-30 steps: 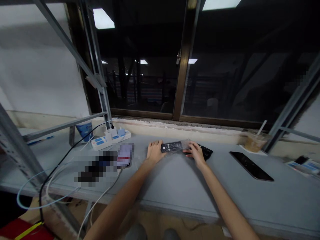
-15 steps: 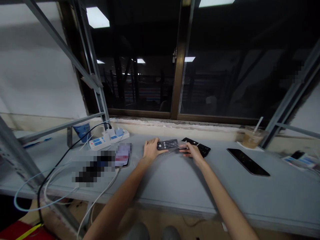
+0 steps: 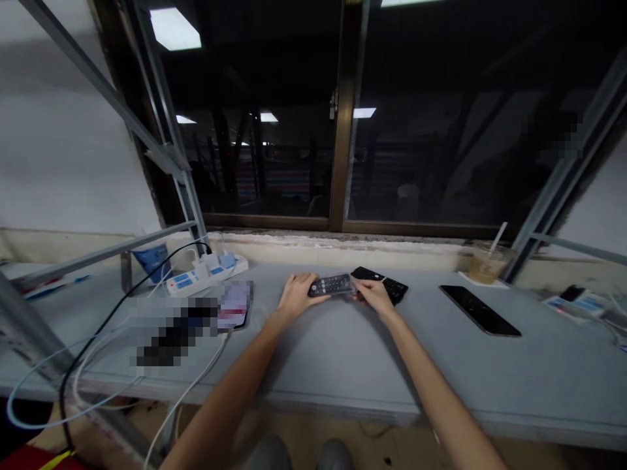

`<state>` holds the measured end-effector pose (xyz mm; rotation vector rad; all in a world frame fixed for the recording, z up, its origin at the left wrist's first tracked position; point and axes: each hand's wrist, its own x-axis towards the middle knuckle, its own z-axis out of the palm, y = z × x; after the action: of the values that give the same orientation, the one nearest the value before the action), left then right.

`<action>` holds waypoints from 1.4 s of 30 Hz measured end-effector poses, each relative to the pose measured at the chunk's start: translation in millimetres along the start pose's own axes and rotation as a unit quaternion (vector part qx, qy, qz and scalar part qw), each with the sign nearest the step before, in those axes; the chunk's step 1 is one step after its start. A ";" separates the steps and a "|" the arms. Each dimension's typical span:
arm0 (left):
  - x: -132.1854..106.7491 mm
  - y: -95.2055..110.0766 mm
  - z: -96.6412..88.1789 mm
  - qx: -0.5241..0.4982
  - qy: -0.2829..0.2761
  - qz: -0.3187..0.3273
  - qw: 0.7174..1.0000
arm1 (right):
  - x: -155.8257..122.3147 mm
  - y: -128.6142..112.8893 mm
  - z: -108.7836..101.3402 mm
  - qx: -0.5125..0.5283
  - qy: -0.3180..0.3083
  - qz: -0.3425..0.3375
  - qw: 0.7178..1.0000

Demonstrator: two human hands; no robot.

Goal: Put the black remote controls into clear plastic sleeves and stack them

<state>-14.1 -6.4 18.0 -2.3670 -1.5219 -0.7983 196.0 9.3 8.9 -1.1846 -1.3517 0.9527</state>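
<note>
A black remote control point(image 3: 331, 285) in a clear plastic sleeve is held level just above the grey table point(image 3: 343, 352), between both hands. My left hand point(image 3: 295, 295) grips its left end with fingers curled round it. My right hand point(image 3: 372, 295) pinches the right end, where the clear plastic sticks out. A second black remote point(image 3: 385, 283) lies on the table right behind my right hand.
A white power strip point(image 3: 206, 275) with plugs and cables sits at the back left beside a blue cup point(image 3: 151, 257). A dark phone point(image 3: 479, 310) lies to the right, an iced drink with a straw point(image 3: 486, 263) behind it. Cables hang off the left front edge.
The remote has slid further left out of the clear sleeve while my right hand keeps hold of the plastic. The view has drifted slightly; the hands stay in the same spot on the table.
</note>
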 end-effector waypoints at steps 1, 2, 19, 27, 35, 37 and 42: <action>-0.1 -0.3 0.7 -0.005 -0.003 0.011 1.000 | 0.2 -0.1 -0.3 -0.006 0.005 -0.002 1.000; -0.1 -0.7 1.2 -0.013 -0.004 0.021 1.000 | 0.5 -0.2 -0.5 -0.012 0.010 -0.001 1.000; -0.3 2.0 5.6 -0.086 -0.045 0.072 0.993 | 5.5 6.8 -3.7 -0.045 0.030 0.017 0.998; 0.8 4.7 4.3 -0.026 -0.034 0.057 0.997 | -0.6 -3.9 -13.8 -0.003 -0.020 0.062 0.998; 1.6 3.1 4.6 0.047 -0.035 0.058 0.997 | -1.6 -5.9 -13.7 -0.033 -0.050 0.089 0.994; 1.7 3.8 4.3 0.050 -0.031 0.052 0.997 | -1.0 -4.1 -13.5 -0.042 -0.052 0.080 0.995; 1.8 5.5 2.4 0.026 -0.016 0.019 0.999 | 0.5 -1.5 -12.1 -0.066 0.027 0.043 0.996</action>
<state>-7.8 -6.3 17.7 -2.3738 -1.4881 -0.7058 207.8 8.6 12.0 -1.3698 -1.3458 0.8954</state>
